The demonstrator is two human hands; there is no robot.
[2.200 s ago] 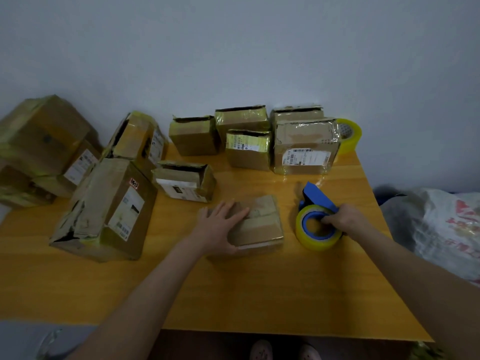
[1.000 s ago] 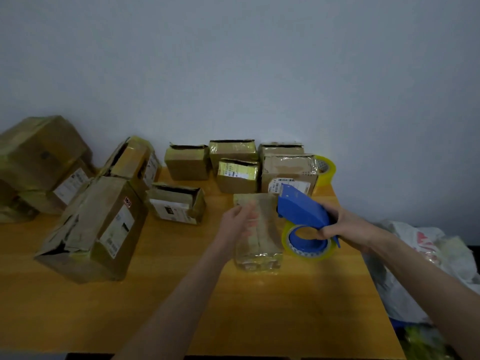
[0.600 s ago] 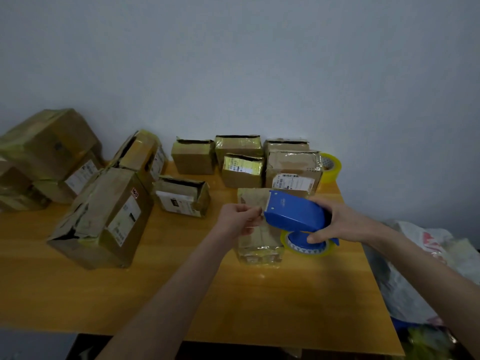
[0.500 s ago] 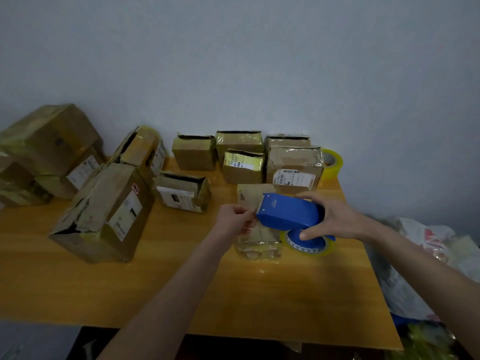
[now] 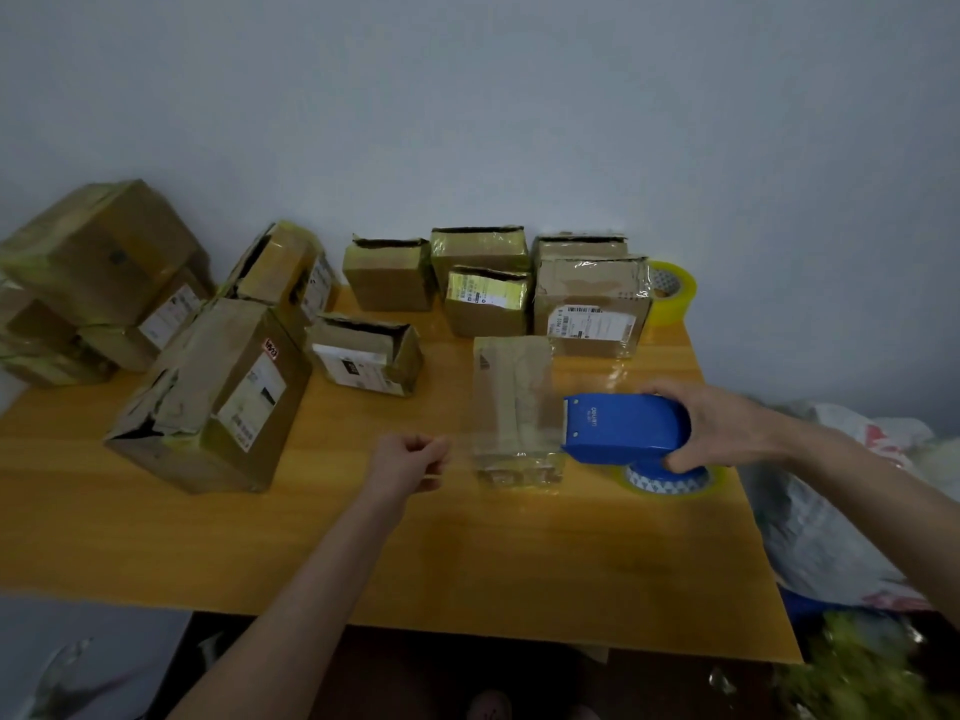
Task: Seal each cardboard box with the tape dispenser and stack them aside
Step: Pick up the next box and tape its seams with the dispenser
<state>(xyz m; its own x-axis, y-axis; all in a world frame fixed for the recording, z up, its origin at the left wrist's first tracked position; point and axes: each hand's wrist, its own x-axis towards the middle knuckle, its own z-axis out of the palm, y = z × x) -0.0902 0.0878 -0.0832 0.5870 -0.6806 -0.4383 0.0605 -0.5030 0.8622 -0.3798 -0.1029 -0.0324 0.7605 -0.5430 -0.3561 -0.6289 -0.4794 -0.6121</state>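
A small cardboard box [image 5: 511,402] stands upright near the middle of the table [image 5: 519,569]. At its 3 o'clock, the right hand [image 5: 727,433] has its fingers wrapped around the blue tape dispenser [image 5: 623,428], whose front edge is just beside the box. At the box's 9 o'clock, the left hand [image 5: 410,459] is clenched, thumb against forefinger; I cannot tell whether it pinches clear tape. More boxes [image 5: 483,283] line the wall at 12 o'clock, with a spare tape roll [image 5: 670,291] at 1 o'clock.
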